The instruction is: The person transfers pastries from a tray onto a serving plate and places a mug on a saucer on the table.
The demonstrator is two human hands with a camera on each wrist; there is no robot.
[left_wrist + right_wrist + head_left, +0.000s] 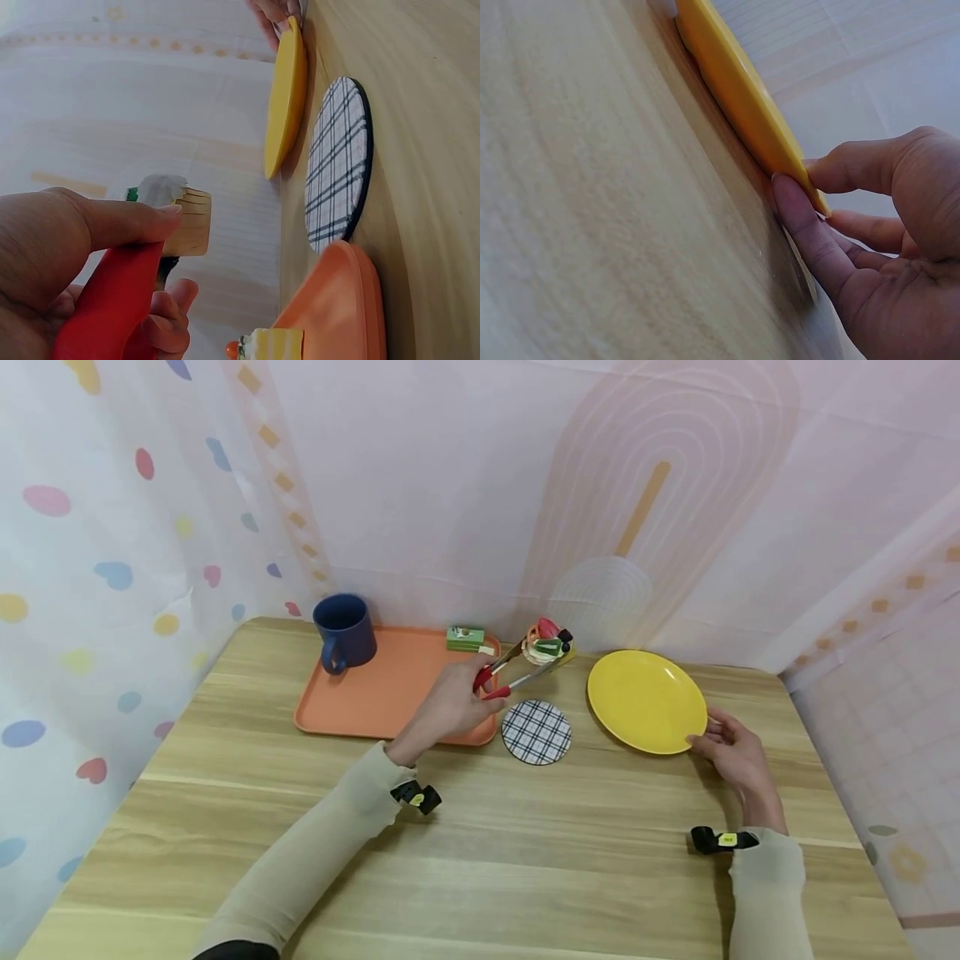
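Observation:
My left hand (448,697) grips red-handled tongs (112,304) above the right end of the orange tray (367,702). Between the tong tips is a small fruit-topped cupcake (546,649), held up off the table; the left wrist view shows its tan ridged side. At the right, my right hand (738,764) pinches the rim of a yellow plate (645,702), thumb on one face and fingers on the other. In the right wrist view the plate's near edge (799,176) is between thumb and fingers. Whether the plate's far side touches the table I cannot tell.
A round checked coaster (537,732) lies between tray and plate. On the tray are a dark blue mug (356,631) at the left and a green cake slice (465,639) at the back right. A patterned cloth (450,485) hangs behind the wooden table (525,860).

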